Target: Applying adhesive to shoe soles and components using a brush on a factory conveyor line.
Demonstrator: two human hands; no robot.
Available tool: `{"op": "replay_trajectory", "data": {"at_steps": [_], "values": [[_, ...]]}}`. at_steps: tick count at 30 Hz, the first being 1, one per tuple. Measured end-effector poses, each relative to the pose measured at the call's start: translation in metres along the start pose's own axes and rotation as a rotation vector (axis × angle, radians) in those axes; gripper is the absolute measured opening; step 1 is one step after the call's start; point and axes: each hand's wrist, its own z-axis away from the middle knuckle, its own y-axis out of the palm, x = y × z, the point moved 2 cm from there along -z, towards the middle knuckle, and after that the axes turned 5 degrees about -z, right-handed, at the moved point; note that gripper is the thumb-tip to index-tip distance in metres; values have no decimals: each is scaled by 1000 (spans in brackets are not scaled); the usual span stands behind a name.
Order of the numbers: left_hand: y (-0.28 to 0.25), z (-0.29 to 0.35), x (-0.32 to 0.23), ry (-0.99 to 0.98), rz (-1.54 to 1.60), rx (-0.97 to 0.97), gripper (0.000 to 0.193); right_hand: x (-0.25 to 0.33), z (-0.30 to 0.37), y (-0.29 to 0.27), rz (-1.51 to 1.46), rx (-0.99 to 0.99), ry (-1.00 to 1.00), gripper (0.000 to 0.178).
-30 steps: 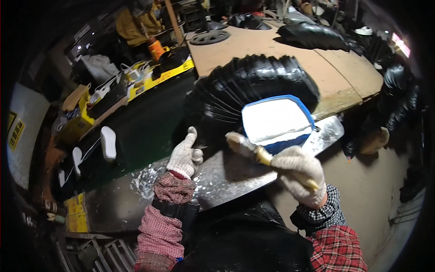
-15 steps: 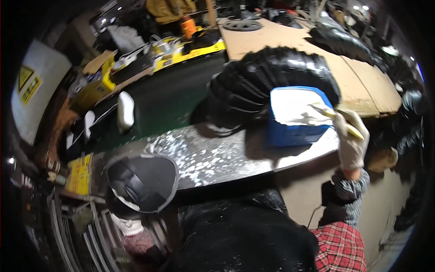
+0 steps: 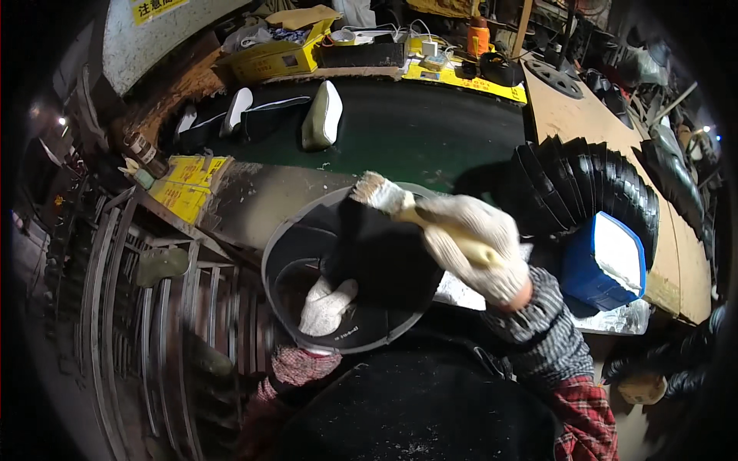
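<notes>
My right hand [image 3: 480, 242], in a whitish knit glove, is closed round the pale handle of a paintbrush [image 3: 378, 192]. Its white-smeared bristles are over the far rim of a dark, wide-mouthed sleeve [image 3: 407, 307], tube-like in shape. Low in that sleeve's opening shows my left hand [image 3: 328, 307], also gloved, its fingers bent at the lower end; the sleeve's near rim crosses in front of the wrist. To the right stands a blue tub [image 3: 588, 269] of thick white paste [image 3: 617, 250].
A row of nested black sleeves [image 3: 588, 184] curves behind the tub. White-faced, foot-shaped pieces [image 3: 323, 115] rest on the dark green bench top [image 3: 430, 134]. Farther back are a yellow box [image 3: 280, 58] and an orange bottle [image 3: 477, 36]. A metal rack [image 3: 157, 338] stands at lower left.
My right hand has brought the brush from the tub leftward to the sleeve. The sleeve now sits nearer the middle of the view, its mouth facing me more. The view has swung left.
</notes>
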Motion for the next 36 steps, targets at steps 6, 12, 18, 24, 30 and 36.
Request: {"op": "replay_trajectory", "data": {"at_steps": [6, 12, 18, 24, 30, 36], "values": [[-49, -13, 3, 293, -65, -200, 41, -39, 58, 0, -372, -218, 580, 25], [-10, -30, 16, 140, -34, -165, 32, -30, 1, -1, -126, -359, 371, 26], [13, -44, 28, 30, -144, -149, 12, 66, -27, 71, 222, 96, -347, 24], [17, -40, -54, -31, -467, -45, 18, 31, 58, 2, -598, 497, 575, 23], [59, -36, -43, -23, -175, 3, 20, 38, 107, -34, -259, -496, 569, 17], [42, -19, -33, -94, -149, 92, 26, -28, 90, -57, -209, -459, 401, 15]]}}
